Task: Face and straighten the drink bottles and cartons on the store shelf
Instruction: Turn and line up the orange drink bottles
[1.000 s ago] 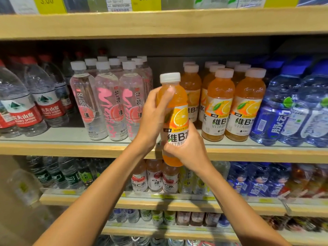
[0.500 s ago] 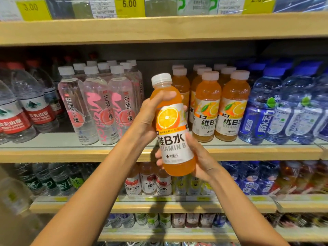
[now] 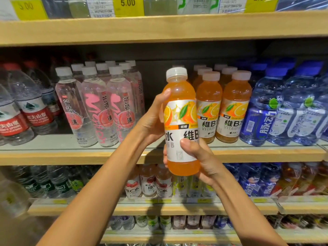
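Holding orange bottle [image 3: 181,121] clear of shelf [image 3: 53,155], left hand [image 3: 150,121] gripping its side, right hand [image 3: 202,160] gripping its base. Label off-centre, not reshelved yet; neighbour bottles [image 3: 234,107] look faced

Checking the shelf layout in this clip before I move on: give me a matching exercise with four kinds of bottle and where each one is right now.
Things
1. nearest orange bottle
2. pink-label bottles
3. blue bottles
4. red-label bottles

Places
A. on the shelf, at the left edge of the view
B. on the shelf, at the right edge of the view
C. held up in front of the shelf
D. on the shelf, just left of the gap

Pairs: 1-C, 2-D, 3-B, 4-A
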Demonstrator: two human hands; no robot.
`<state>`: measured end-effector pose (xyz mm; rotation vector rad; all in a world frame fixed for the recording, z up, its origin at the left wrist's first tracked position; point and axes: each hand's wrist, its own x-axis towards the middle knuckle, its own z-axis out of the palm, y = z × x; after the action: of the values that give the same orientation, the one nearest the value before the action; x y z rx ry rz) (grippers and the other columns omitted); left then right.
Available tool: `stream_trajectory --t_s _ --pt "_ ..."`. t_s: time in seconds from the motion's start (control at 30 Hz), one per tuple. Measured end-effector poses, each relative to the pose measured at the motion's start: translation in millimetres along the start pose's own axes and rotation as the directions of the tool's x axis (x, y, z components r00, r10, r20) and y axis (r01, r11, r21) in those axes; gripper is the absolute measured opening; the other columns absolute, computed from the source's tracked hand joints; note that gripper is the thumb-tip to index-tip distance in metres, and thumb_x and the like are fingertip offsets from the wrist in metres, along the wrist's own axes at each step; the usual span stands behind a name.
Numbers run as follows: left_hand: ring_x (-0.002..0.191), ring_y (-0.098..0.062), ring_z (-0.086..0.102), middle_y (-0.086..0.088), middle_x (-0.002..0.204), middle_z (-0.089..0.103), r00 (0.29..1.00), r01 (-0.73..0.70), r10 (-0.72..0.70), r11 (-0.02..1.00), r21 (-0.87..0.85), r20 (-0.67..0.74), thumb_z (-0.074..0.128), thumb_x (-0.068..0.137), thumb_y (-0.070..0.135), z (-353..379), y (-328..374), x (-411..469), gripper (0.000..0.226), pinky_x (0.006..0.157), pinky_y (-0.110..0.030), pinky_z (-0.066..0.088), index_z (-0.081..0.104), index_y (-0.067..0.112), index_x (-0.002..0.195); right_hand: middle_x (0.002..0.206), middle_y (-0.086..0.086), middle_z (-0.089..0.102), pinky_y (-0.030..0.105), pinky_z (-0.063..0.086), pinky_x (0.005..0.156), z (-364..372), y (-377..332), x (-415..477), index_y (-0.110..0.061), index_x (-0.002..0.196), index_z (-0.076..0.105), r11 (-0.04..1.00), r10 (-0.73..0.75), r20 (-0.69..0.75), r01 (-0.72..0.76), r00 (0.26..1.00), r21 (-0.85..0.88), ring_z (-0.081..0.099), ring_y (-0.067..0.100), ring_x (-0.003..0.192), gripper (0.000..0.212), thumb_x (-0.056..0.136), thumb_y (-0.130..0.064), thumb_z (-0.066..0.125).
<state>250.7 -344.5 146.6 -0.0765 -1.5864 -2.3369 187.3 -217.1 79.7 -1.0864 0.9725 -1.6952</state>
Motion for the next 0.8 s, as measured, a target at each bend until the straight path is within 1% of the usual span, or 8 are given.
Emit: stream_trajectory --t_s 0.13,0.27,0.37,0.47,0.57,0.63,0.7,0.8 --pt "0.088 -0.015 0.069 -0.005 0.099 0.071 0.922 -0.107 0.217 0.939 0.327 -0.322 0.057 0.092 0.046 -0.7 -4.2 0.6 0.038 0.074 -0.026 0.056 0.062 0.013 0.108 0.089 0.006 0.074 0.024 0.055 0.067 -1.0 -5.5 1.6 -0.016 0.102 0.066 0.954 -0.157 -0.258 0.079 0.953 -0.288 0.071 0.018 0.082 0.036 0.071 -0.032 0.075" --pt "0.099 -0.013 0.068 -0.005 0.109 0.070 0.872 -0.130 0.340 0.853 0.505 -0.351 0.058 0.080 0.051 11.1 -7.0 0.8 0.047 0.084 -0.027 0.055 0.063 0.015 0.111 0.092 -0.004 0.070 0.013 0.050 0.067 -0.2 0.6 5.9 -0.016 0.113 0.057 0.828 -0.330 -0.398 0.060 0.856 -0.558 0.066 0.002 0.083 0.052 0.069 -0.035 0.077" --pt "0.089 -0.006 0.070 0.001 0.103 0.070 0.858 -0.144 0.354 0.862 0.486 -0.373 0.070 0.076 0.050 22.6 -8.9 5.1 0.050 0.069 -0.017 0.054 0.060 0.019 0.113 0.088 -0.011 0.063 0.017 0.048 0.061 0.8 9.9 5.7 -0.021 0.113 0.046 0.651 -0.433 -0.431 -0.057 0.792 -0.757 0.061 0.001 0.079 0.057 0.068 -0.040 0.076" --pt "0.082 -0.008 0.071 0.000 0.094 0.072 0.806 -0.177 0.388 0.879 0.443 -0.447 0.079 0.075 0.035 26.0 -11.0 11.4 0.044 0.065 -0.017 0.053 0.063 0.014 0.109 0.096 -0.011 0.062 0.032 0.052 0.067 4.0 17.4 5.8 -0.023 0.119 0.039 0.608 -0.440 -0.410 -0.071 0.799 -0.790 0.061 0.007 0.084 0.062 0.068 -0.038 0.069" --pt "0.070 -0.007 0.070 0.003 0.078 0.072 0.788 -0.197 0.393 0.891 0.410 -0.474 0.079 0.074 0.023 24.3 -8.1 14.7 0.027 0.059 -0.018 0.052 0.068 0.013 0.096 0.102 -0.013 0.063 0.026 0.054 0.072 0.4 16.7 4.7 -0.025 0.126 0.039 0.679 -0.371 -0.361 -0.014 0.856 -0.734 0.063 0.004 0.090 0.066 0.070 -0.040 0.071" --pt "0.066 -0.011 0.069 0.003 0.071 0.071 0.833 -0.186 0.332 0.922 0.340 -0.442 0.077 0.075 0.019 21.7 -1.9 12.7 0.014 0.056 -0.022 0.053 0.068 0.016 0.086 0.105 -0.015 0.066 0.020 0.053 0.075 -6.8 9.3 3.4 -0.029 0.123 0.046 0.800 -0.245 -0.307 0.013 0.920 -0.600 0.065 0.003 0.095 0.066 0.067 -0.053 0.071" --pt "0.071 -0.017 0.070 -0.003 0.078 0.072 0.908 -0.139 0.213 0.966 0.220 -0.362 0.076 0.070 0.023 15.3 4.2 9.9 0.023 0.060 -0.027 0.056 0.067 0.014 0.089 0.115 -0.006 0.069 0.028 0.055 0.085 -15.8 0.7 2.0 -0.025 0.126 0.051 0.946 -0.046 -0.216 -0.027 0.975 -0.323 0.066 0.014 0.106 0.076 0.063 -0.059 0.075" --pt "0.076 -0.021 0.069 -0.007 0.086 0.072 0.996 -0.020 0.019 1.000 -0.016 -0.087 0.080 0.057 0.026 10.5 13.8 5.1 0.033 0.068 -0.031 0.058 0.075 0.011 0.086 0.121 0.020 0.064 0.046 0.049 0.097 -24.6 -4.5 -3.4 -0.014 0.129 0.057 0.989 0.135 0.085 -0.139 0.987 0.045 0.063 0.035 0.109 0.080 0.065 -0.057 0.078"
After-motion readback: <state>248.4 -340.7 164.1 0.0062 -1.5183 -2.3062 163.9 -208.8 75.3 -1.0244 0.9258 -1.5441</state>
